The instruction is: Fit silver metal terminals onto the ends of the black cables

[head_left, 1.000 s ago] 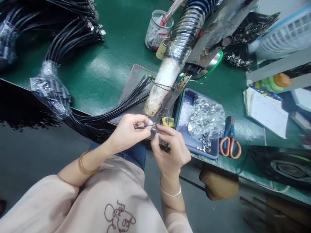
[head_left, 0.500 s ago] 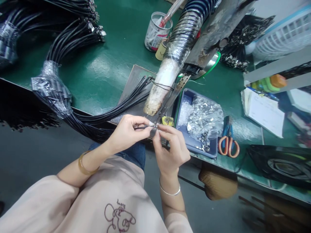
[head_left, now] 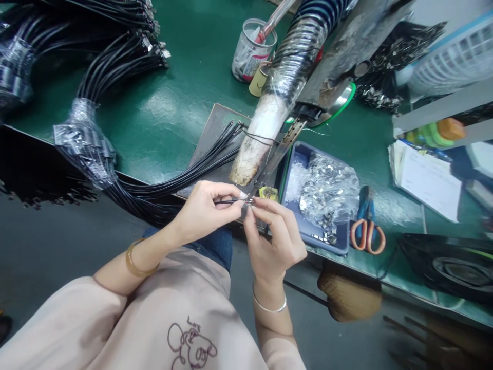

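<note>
— While a green desk [head_left: 173, 103] fills the view, what lies on it?

— Bundles of black cables [head_left: 115, 67] sprawl at the left, and a blue tray [head_left: 304, 154] of small metal clips [head_left: 327, 190] sits right of centre, with orange-handled scissors [head_left: 365, 234] beside it.

— And the hands?

— At the desk's near edge, the left hand [head_left: 202, 210] pinches one thin black cable [head_left: 227, 202]. The right hand [head_left: 275, 236] meets it, fingertips closed on a small metal clip [head_left: 245, 208] at the cable's tip.
</note>
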{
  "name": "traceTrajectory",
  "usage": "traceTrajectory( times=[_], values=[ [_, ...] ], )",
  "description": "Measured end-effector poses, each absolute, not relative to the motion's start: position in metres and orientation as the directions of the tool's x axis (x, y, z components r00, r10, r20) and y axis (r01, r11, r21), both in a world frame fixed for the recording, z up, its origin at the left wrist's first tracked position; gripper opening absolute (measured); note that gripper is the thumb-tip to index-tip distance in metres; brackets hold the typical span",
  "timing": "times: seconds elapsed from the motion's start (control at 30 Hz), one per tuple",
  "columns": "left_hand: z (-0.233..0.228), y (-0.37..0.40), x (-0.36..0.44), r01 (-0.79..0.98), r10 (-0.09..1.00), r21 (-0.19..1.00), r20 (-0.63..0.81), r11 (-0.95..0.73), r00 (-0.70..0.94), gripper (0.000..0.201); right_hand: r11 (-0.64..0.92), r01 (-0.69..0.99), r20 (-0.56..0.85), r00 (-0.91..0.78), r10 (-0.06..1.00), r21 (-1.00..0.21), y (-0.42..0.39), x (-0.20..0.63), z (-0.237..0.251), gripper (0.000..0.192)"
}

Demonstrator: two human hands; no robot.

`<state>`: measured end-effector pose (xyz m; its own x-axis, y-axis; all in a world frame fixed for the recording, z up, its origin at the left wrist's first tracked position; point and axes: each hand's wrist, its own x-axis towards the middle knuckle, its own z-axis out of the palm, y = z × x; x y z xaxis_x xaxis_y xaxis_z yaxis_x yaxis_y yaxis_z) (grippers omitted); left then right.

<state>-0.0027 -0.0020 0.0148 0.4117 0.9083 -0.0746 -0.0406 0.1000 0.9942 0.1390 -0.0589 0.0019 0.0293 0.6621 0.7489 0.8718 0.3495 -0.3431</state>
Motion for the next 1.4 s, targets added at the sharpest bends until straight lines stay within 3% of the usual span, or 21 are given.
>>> traceTrajectory(
  times=[0.33,1.0,1.4],
  values=[
    [0.0079,0.0029,-0.0046,-0.037,0.872,0.986,-0.127,0.164,0.473,0.012,0.376,0.874,0.717,-0.048,0.695,-0.307,-0.0620,0.1412,0.0060,0.023],
    [0.0170,0.0028,-0.0058,-0.004,0.873,0.995,-0.087,0.101,0.480,0.016,0.377,0.834,0.718,0.033,0.695,-0.404,-0.0611,0.1413,0.0054,0.017],
    [0.0098,0.0001,-0.0050,0.015,0.858,0.996,-0.084,0.089,0.507,0.012,0.404,0.853,0.730,-0.041,0.682,-0.330,-0.0610,0.1441,0.0072,0.019]
  ],
)
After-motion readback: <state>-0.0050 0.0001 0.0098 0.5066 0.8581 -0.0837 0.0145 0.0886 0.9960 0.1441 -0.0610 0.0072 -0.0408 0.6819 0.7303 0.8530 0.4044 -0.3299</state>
